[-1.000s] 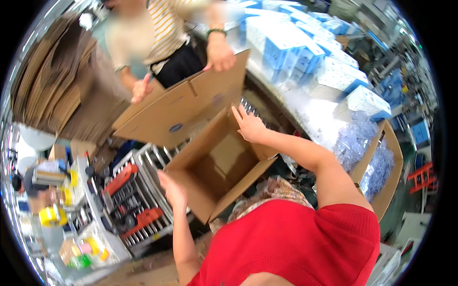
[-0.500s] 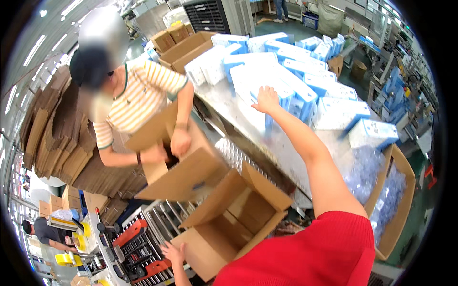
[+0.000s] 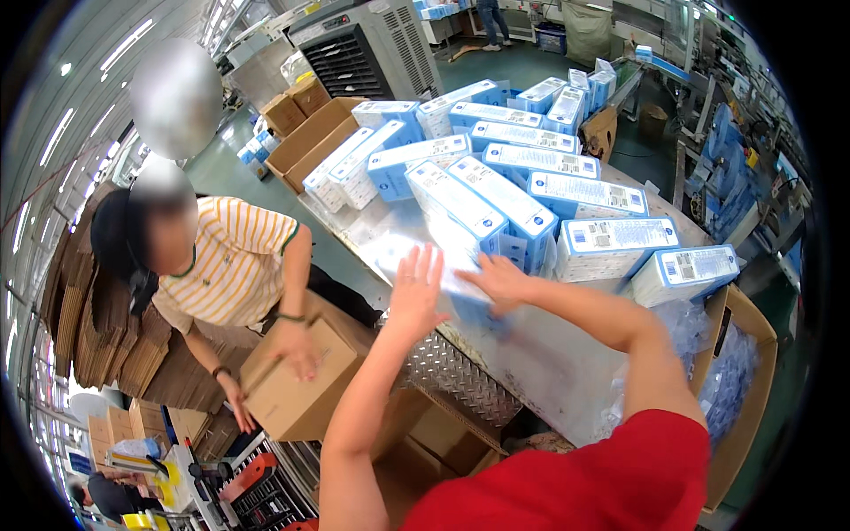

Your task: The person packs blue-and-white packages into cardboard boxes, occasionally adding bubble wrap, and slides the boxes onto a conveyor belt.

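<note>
A white-and-blue box [image 3: 474, 307], smeared by motion, lies under my two hands near the table's edge. My right hand [image 3: 498, 283] grips its right side, with the fingers bent round it and partly blurred. My left hand [image 3: 414, 295] reaches over the box's left part with fingers stretched out flat; whether it touches the box I cannot tell. Below my forearms stands an open cardboard carton [image 3: 438, 442], partly hidden by my left arm. Beyond my hands, several white-and-blue boxes [image 3: 460, 203] lie close together on the table [image 3: 558, 354].
On the left a co-worker in a striped shirt [image 3: 239, 257] has both hands at a closed cardboard carton [image 3: 310, 376]. Flattened cardboard [image 3: 80, 310] is stacked behind them. A carton holding clear plastic pieces [image 3: 730, 372] stands at the right. A metal tread plate [image 3: 460, 376] borders the table.
My left hand has risen from the open carton to the table. My right hand has drawn a box toward me. The co-worker's carton has gone from open to closed.
</note>
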The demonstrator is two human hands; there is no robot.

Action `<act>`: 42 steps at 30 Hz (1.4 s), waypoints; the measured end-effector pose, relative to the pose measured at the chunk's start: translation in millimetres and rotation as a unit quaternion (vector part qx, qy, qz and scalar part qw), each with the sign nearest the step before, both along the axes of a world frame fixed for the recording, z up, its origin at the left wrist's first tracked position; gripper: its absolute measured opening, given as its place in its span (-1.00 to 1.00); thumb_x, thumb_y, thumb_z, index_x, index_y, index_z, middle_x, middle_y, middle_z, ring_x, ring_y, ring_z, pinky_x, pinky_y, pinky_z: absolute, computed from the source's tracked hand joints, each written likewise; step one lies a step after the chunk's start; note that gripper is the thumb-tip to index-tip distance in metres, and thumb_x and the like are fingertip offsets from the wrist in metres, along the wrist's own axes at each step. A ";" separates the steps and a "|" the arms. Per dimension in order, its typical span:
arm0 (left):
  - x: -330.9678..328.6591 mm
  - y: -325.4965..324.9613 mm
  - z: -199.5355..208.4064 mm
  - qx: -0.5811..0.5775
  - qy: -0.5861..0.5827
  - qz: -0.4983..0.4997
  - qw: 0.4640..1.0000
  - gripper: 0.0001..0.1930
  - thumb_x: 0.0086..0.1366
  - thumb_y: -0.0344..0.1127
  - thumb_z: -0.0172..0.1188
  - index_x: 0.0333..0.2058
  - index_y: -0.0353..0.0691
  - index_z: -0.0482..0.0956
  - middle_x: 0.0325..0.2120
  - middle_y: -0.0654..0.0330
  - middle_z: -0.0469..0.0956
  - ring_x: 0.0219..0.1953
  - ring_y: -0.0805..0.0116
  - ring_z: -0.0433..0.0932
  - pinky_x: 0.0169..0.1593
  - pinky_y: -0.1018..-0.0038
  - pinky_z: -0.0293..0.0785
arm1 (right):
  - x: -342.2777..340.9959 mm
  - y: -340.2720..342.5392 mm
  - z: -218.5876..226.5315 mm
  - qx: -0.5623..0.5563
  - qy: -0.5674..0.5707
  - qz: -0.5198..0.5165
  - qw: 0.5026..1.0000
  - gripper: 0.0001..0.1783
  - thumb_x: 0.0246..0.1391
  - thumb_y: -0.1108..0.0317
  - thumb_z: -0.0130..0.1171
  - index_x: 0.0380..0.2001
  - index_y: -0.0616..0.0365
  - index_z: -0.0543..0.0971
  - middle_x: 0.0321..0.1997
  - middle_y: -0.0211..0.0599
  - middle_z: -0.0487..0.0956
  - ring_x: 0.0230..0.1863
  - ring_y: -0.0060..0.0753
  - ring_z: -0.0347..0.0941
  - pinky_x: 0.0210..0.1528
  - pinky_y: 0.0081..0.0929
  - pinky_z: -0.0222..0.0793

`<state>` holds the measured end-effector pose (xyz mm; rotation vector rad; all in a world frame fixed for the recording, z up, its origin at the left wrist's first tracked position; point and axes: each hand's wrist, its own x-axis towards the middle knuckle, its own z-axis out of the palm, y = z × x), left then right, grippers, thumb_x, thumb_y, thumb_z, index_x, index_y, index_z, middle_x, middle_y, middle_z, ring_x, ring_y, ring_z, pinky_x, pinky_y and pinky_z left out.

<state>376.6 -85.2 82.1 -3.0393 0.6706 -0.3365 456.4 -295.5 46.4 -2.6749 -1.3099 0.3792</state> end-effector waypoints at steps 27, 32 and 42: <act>-367.0 80.8 61.4 -0.508 0.061 0.322 0.796 -0.20 -0.22 -0.51 0.48 0.04 -0.37 0.25 -0.13 0.08 0.46 -0.04 0.24 0.46 0.06 0.31 0.40 | -8.9 -37.1 0.9 -0.115 -0.057 -0.087 0.988 0.19 -0.57 0.05 0.54 0.15 0.36 0.17 0.06 0.24 0.36 0.10 0.23 0.27 0.13 -0.15 0.24; -383.6 84.4 -79.7 -0.288 0.166 0.316 0.889 -0.32 -0.20 -0.26 0.50 -0.12 -0.32 0.30 -0.26 -0.15 0.47 -0.18 -0.22 0.43 -0.13 0.10 0.38 | -38.4 42.8 -26.5 -0.008 -0.093 0.001 0.996 0.02 -0.59 0.18 0.54 0.04 0.27 0.26 -0.12 0.11 0.48 -0.05 0.14 0.40 -0.02 -0.16 0.30; -393.7 23.6 -291.5 -0.199 0.430 0.278 0.836 -0.14 -0.07 -0.17 0.41 0.15 -0.32 0.15 0.07 -0.12 0.34 0.13 -0.12 0.32 0.15 0.11 0.26 | -233.0 107.7 166.8 0.338 -0.084 0.096 0.933 -0.08 -0.46 0.21 0.55 0.02 0.28 0.31 -0.18 -0.01 0.53 -0.10 -0.01 0.49 -0.06 -0.29 0.36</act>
